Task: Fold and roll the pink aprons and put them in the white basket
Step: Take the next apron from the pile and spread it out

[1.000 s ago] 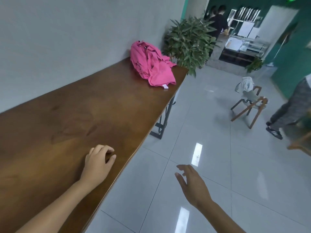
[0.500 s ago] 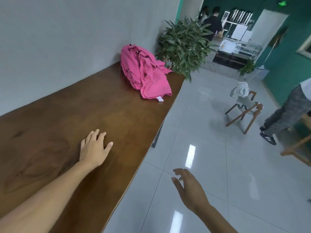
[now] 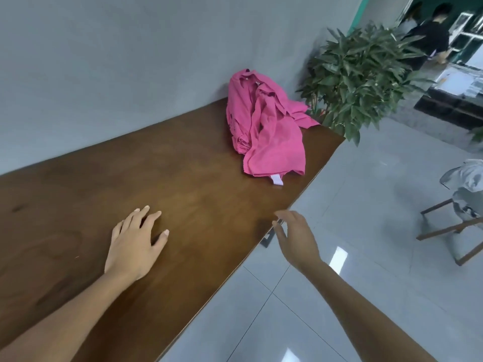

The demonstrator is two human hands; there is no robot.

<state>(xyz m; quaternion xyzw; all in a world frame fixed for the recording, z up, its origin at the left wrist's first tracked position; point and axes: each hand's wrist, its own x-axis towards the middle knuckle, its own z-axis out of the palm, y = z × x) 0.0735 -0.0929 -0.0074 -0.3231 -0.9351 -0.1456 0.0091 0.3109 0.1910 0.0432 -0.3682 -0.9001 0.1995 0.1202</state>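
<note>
A crumpled heap of pink aprons [image 3: 266, 126] lies at the far end of the long brown wooden table [image 3: 198, 194], against the grey wall, with a small white label at its near hem. My left hand [image 3: 136, 244] lies flat on the table top with fingers spread, well short of the heap. My right hand [image 3: 295, 239] hovers open beside the table's right edge, fingers straight, holding nothing. No white basket is in view.
A leafy potted plant [image 3: 360, 74] stands just past the table's far end. A wooden chair [image 3: 460, 220] with grey cloth on it stands on the tiled floor at right. A person in black [image 3: 431, 37] is far back.
I have come closer to the pink heap. My left hand's curled fingers have spread flat on the table. My right hand has risen from over the floor to the table's edge.
</note>
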